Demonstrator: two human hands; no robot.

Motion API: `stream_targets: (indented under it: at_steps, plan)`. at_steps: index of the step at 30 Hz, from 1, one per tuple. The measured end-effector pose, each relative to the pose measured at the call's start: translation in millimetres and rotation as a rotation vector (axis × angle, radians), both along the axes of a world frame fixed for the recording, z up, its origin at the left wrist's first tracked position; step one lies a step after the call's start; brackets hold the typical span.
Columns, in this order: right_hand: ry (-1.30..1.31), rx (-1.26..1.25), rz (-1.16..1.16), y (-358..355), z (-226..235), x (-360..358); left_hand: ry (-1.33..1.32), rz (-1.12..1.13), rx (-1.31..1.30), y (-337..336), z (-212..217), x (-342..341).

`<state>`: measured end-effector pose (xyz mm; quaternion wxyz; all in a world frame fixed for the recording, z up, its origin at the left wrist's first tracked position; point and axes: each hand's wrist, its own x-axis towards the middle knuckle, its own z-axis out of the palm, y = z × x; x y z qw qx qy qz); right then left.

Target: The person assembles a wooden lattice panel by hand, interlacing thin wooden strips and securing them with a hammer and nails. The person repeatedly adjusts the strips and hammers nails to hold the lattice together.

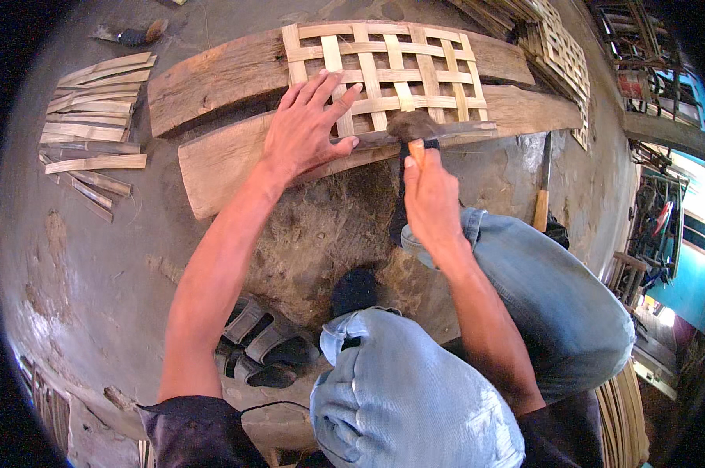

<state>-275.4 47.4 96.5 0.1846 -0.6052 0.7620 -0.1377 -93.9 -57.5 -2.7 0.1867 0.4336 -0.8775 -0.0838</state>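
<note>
A lattice panel of pale woven strips, likely bamboo point(407, 102), lies across two thick wooden planks point(220, 84). My left hand point(309, 129) rests spread on the panel's near left corner, its thumb out over a long darker strip point(465, 130) along the near edge. In my right hand point(432, 195) is a short tool with an orange-brown wooden handle and a broad dark head point(411, 125). My fingers wrap the handle, and the head is at the long strip, right of my left thumb. Whether it touches the strip, I cannot tell.
Loose flat strips point(99, 109) lie on the floor at left, below a dark-handled tool point(142, 34). Stacked woven panels point(559, 51) stand at far right. A wooden-handled blade point(542, 187) lies beside my knee. Sandals point(266, 343) are near my left forearm.
</note>
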Motion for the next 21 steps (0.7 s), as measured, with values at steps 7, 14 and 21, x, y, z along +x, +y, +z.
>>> stream_targets:
  at_steps: [7,14,21]
  plan:
    - [-0.092,-0.106,-0.037,5,15,-3,0.005,-0.012,0.085,3,3,-1]
    - [0.013,0.060,-0.003,6,-3,-15,0.027,-0.015,0.064,3,2,-7]
    - [0.061,0.005,0.017,-5,15,6,0.022,-0.006,0.074,1,2,-1]
